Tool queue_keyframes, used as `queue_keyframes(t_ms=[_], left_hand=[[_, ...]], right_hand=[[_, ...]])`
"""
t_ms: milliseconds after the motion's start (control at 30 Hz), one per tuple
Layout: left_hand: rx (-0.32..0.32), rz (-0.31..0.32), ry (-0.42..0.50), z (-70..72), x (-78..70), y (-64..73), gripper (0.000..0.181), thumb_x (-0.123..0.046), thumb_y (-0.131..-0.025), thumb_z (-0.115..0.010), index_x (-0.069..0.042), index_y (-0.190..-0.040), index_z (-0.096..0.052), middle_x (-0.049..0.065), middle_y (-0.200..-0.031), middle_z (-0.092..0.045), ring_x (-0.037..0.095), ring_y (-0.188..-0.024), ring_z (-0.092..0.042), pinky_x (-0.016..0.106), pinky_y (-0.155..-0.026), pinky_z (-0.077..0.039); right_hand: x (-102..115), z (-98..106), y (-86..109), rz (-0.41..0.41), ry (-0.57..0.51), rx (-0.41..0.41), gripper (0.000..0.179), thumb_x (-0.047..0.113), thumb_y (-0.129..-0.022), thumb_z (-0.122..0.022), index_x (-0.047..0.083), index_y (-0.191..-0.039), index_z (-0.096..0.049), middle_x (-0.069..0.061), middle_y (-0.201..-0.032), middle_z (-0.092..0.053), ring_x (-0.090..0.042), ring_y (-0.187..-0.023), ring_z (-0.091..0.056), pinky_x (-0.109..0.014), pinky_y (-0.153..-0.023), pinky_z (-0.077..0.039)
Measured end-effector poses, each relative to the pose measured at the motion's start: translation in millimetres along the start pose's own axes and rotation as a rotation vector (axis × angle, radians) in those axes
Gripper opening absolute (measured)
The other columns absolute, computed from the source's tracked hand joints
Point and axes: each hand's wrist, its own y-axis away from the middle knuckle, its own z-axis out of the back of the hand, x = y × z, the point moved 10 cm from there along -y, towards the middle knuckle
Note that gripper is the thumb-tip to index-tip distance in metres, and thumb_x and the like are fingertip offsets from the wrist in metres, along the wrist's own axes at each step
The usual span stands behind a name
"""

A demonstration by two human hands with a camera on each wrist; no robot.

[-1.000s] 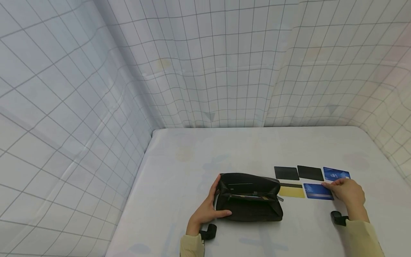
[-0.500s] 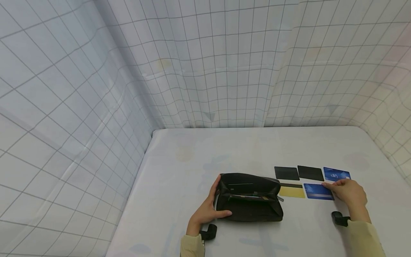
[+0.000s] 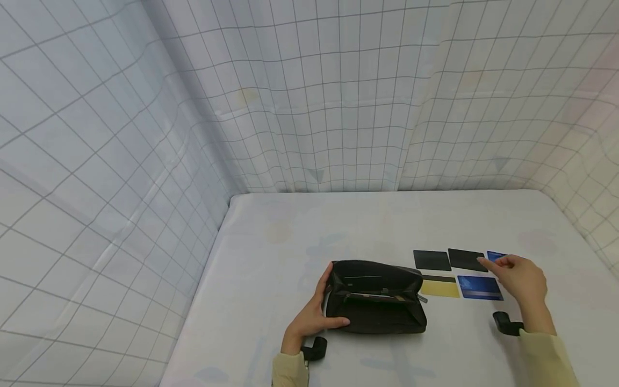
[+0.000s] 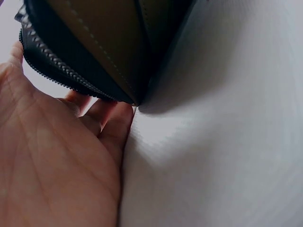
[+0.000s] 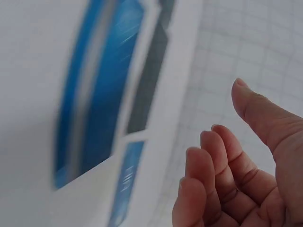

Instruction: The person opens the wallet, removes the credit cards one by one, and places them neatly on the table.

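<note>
My left hand (image 3: 307, 321) grips the left end of a black zip wallet (image 3: 374, 318), thumb along its front. The wallet gapes toward me, with a few card edges showing inside. In the left wrist view its zip teeth (image 4: 61, 64) run past my fingers. My right hand (image 3: 521, 278) hovers over the cards at the right, fingers loosely bent and nothing between them. Beneath it lie a blue card (image 3: 479, 288) in the near row and another blue card (image 3: 494, 256) in the far row, mostly covered by the hand in the head view.
Two black cards, one at the left (image 3: 432, 260) and one in the middle (image 3: 465, 259), complete the far row. A yellow card (image 3: 439, 289) with a dark stripe lies right beside the wallet. Grid-patterned white curtains (image 3: 314, 107) surround the white-covered table (image 3: 271, 258).
My right hand has lifted off the near blue card and shifted slightly forward, now hiding most of the far blue card. The left hand and wallet stay still.
</note>
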Motion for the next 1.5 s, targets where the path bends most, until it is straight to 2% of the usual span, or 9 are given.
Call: queue_keyframes(t_ms=[167,333,500,733,1000,1200,1267,1367,1500], left_hand=[[0.018,0.004,0.012,-0.7,-21.9,0.9,0.116,-0.004,-0.077,-0.078,-0.02,-0.154,0.007,0.007,-0.157,-0.006,0.026,-0.141,-0.013,0.06,-0.105,-0.017],[0.021,-0.013,-0.011,-0.1,-28.7,1.5,0.116,-0.003,-0.077,-0.078,-0.017,-0.153,0.007,0.01,-0.157,-0.006,0.028,-0.141,-0.015,0.061,-0.104,-0.019],[0.013,-0.025,-0.012,1.2,-27.8,1.3,0.116,-0.004,-0.077,-0.079,-0.017,-0.153,0.007,0.01,-0.157,-0.005,0.026,-0.14,-0.017,0.061,-0.104,-0.02],[0.009,-0.029,-0.007,1.6,-27.7,1.3,0.116,-0.003,-0.076,-0.079,-0.016,-0.153,0.007,0.01,-0.157,-0.008,0.027,-0.14,-0.018,0.061,-0.104,-0.019],[0.007,-0.037,-0.01,0.8,-28.6,2.6,0.116,-0.002,-0.076,-0.079,-0.015,-0.153,0.007,0.012,-0.156,-0.013,0.029,-0.139,-0.021,0.062,-0.103,-0.019],[0.03,0.006,-0.007,-1.0,-27.2,2.3,0.117,-0.004,-0.077,-0.079,-0.017,-0.153,0.009,0.01,-0.157,-0.01,0.026,-0.14,-0.02,0.059,-0.105,-0.018],[0.036,0.015,-0.003,-1.9,-26.3,1.7,0.117,-0.005,-0.077,-0.079,-0.018,-0.153,0.01,0.009,-0.157,-0.009,0.025,-0.14,-0.019,0.057,-0.106,-0.018],[0.025,-0.007,-0.009,-1.4,-25.3,1.2,0.118,-0.006,-0.077,-0.079,-0.017,-0.153,0.009,0.01,-0.157,-0.01,0.026,-0.14,-0.019,0.057,-0.106,-0.019],[0.007,-0.02,-0.026,-0.9,-9.0,0.5,0.12,-0.01,-0.076,-0.081,-0.022,-0.153,0.009,0.006,-0.157,-0.011,0.024,-0.14,-0.02,0.058,-0.105,-0.019]], right_hand=[[55,17,20.9,0.112,-0.128,-0.035,0.058,0.058,-0.083,-0.064,0.0,-0.09,-0.065,-0.008,-0.07,-0.06,-0.026,-0.066,-0.051,-0.04,-0.058,-0.037],[117,23,45.7,0.307,-0.198,-0.025,0.043,0.046,-0.087,-0.066,0.003,-0.084,-0.067,-0.006,-0.071,-0.06,-0.022,-0.065,-0.05,-0.034,-0.055,-0.039],[171,14,70.9,0.45,-0.213,0.041,0.034,0.041,-0.088,-0.067,0.007,-0.085,-0.067,-0.001,-0.069,-0.058,-0.019,-0.064,-0.05,-0.03,-0.053,-0.04],[220,-14,101.7,0.613,-0.242,0.148,0.02,0.034,-0.086,-0.072,0.015,-0.081,-0.068,0.008,-0.061,-0.051,-0.013,-0.057,-0.047,-0.028,-0.051,-0.038],[247,-56,125.3,0.734,-0.241,0.338,0.016,0.039,-0.085,-0.07,0.024,-0.078,-0.067,0.013,-0.06,-0.052,-0.006,-0.051,-0.046,-0.027,-0.05,-0.04],[244,-90,131.8,0.683,-0.286,0.501,0.019,0.034,-0.087,-0.069,0.015,-0.094,-0.071,0.007,-0.057,-0.054,-0.01,-0.041,-0.049,-0.027,-0.044,-0.044],[242,-95,131.8,0.675,-0.287,0.498,0.023,0.032,-0.088,-0.069,0.011,-0.098,-0.071,0.007,-0.056,-0.054,-0.011,-0.039,-0.049,-0.027,-0.043,-0.044],[241,-97,130.0,0.667,-0.293,0.466,0.026,0.03,-0.088,-0.07,0.008,-0.101,-0.071,0.008,-0.054,-0.054,-0.012,-0.038,-0.048,-0.028,-0.041,-0.043],[239,-99,127.4,0.636,-0.3,0.443,0.028,0.028,-0.087,-0.071,0.006,-0.104,-0.07,0.008,-0.053,-0.054,-0.012,-0.037,-0.048,-0.028,-0.041,-0.043]])
